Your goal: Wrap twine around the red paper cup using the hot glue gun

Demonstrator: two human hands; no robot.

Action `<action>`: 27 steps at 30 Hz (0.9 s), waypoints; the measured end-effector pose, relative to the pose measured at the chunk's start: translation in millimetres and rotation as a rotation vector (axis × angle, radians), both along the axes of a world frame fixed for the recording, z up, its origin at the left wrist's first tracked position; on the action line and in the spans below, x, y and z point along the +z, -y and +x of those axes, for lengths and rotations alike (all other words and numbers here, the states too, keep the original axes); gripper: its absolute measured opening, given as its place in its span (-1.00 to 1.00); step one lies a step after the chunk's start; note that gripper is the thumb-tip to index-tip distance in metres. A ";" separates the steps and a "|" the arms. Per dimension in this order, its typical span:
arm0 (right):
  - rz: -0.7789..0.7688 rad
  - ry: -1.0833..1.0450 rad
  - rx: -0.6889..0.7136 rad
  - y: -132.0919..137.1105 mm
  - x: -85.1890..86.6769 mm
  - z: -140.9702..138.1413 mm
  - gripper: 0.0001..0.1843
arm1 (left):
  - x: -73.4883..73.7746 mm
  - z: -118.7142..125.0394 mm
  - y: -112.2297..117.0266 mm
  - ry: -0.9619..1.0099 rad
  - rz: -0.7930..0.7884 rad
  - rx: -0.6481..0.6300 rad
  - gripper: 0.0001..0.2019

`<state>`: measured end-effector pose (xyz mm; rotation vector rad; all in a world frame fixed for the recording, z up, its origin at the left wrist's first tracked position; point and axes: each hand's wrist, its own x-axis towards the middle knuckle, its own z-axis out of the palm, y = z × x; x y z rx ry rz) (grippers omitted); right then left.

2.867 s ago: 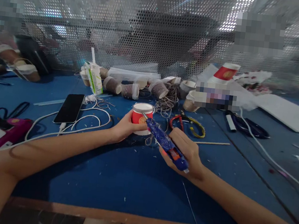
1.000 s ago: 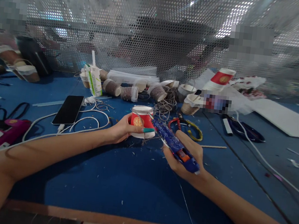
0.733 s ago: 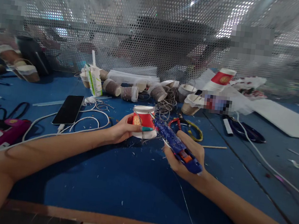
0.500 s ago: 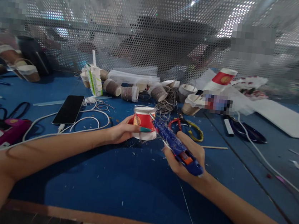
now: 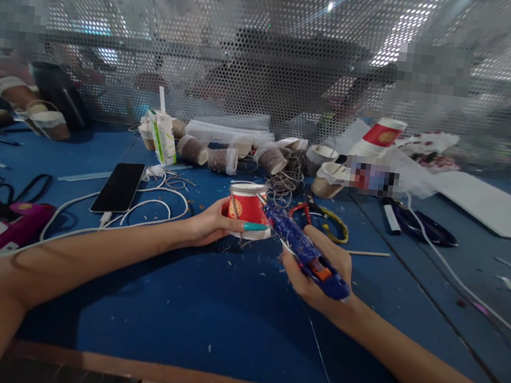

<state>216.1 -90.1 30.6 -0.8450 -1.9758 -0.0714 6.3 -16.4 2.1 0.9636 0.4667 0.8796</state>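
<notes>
At counter [image 5: 177, 312] centre, left grip [image 5: 208, 226] is clenched round a red cup [image 5: 243, 207], thumb with teal nail laid across the front. Cup is tilted, top leaning left, and held just above the blue surface or touching it, can't tell which. Right grip [image 5: 320, 272] is wrapped around a blue glue gun [image 5: 306, 254], nozzle touching the cup's right side near the thumb tip. Thin string hangs down the cup front.

Behind: twine pile [image 5: 284, 179], scissors [image 5: 326, 219]. Phone [image 5: 119, 187] with white cable sits to the left, pink gun [image 5: 11, 228] far left.

Risk, as I judge it: nozzle sits very close to the thumb, so a small slip of either grip could burn the skin. Tilted thin paper cup could crush or twist under the squeeze and smear glue. The gun's cord could drag loose scraps in.

Versus 2.9 s ago: cup was upright with nozzle up at the rim; now it's tilted, nozzle lower on the side, thumb further across. Clutter unchanged.
</notes>
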 end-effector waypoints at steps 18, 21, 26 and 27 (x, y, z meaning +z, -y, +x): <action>-0.007 -0.011 -0.020 -0.1 -0.8 0.8 -0.64 | 3.4 1.0 3.4 0.009 0.030 -0.006 -0.47; -0.007 -0.018 -0.013 -0.2 -1.0 0.6 -0.64 | 4.7 1.3 4.7 0.014 0.032 -0.012 -0.45; -0.026 -0.030 -0.006 0.1 -0.2 -0.3 -0.64 | 3.3 1.4 3.6 -0.007 0.049 -0.020 -0.37; -0.029 -0.032 -0.010 0.2 -0.1 -0.6 -0.63 | 2.8 1.3 3.2 -0.007 0.056 -0.023 -0.37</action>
